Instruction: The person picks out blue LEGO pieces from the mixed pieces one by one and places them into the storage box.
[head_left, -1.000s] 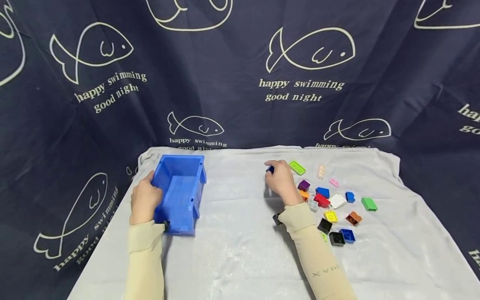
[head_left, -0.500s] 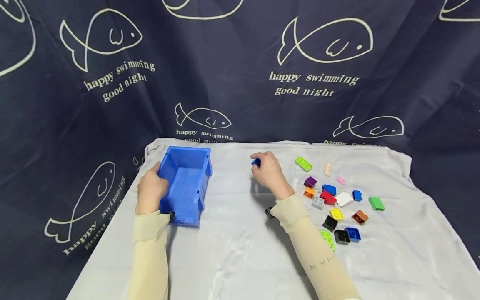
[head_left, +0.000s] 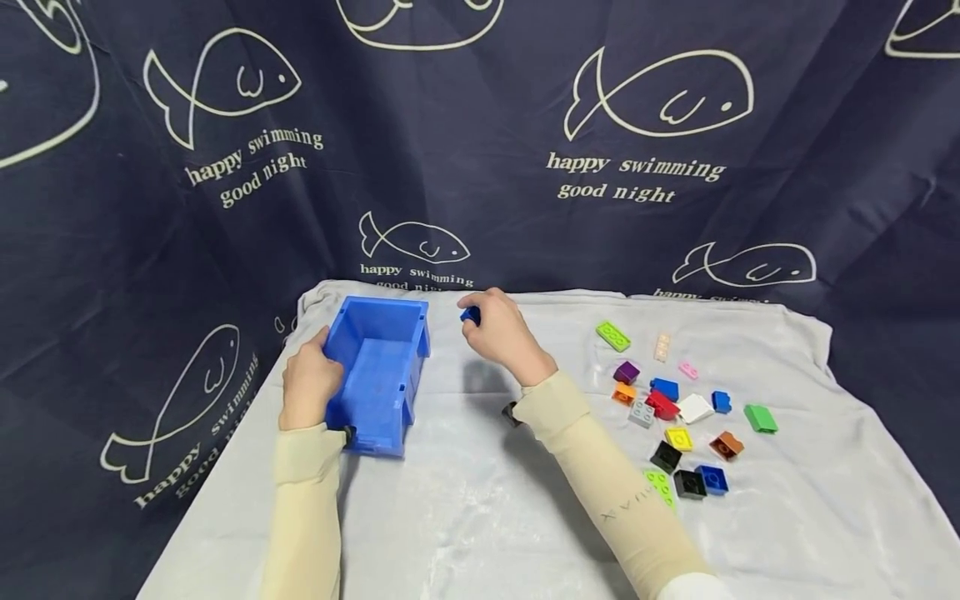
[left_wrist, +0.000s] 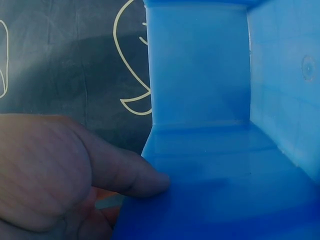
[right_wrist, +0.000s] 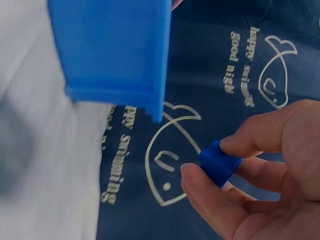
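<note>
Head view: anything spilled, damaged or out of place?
Nothing stands out. The blue bin is open side up, the left hand gripping its wall; the right hand pinches a blue brick. The loose bricks lie scattered on the cloth, some underside up, but none looks visibly broken.

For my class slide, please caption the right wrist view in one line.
A right hand pinches a blue brick, apart from a blue bin, against a dark cloth printed with fish.

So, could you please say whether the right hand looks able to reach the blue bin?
Probably yes: the right hand, pinching a blue brick, is near the blue bin, nothing visible stands between them, and the top is open.
</note>
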